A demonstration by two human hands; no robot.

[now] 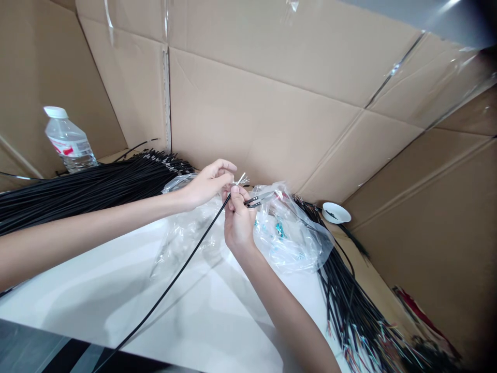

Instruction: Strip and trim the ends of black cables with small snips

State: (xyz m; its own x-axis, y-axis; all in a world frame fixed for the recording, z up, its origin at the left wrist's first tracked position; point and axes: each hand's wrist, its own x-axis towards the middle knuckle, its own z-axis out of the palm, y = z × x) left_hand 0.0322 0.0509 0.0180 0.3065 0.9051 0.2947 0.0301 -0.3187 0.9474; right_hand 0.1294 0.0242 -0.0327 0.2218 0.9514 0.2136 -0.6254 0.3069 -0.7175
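A thin black cable (198, 246) runs up from the bottom left into my right hand (239, 223). That hand is closed on it just below the stripped end. A small pair of black-handled tweezers or snips (253, 202) also sticks out of my right hand; its exact kind is unclear. Pale wires and loose silvery strands (243, 180) fan out above the fingers. My left hand (213, 180) comes in from the left, its thumb and fingers pinched at the stripped end. The fingertips of both hands nearly meet and partly hide the cable.
Clear plastic bags (291, 238) lie behind the hands on the white table (182, 321). Bundled black cables (77, 194) rest at left, with a water bottle (70, 140) behind. More cables (349, 305) with bared coloured wires and a white bowl (336, 213) are at right. Cardboard walls (264, 114) enclose the table.
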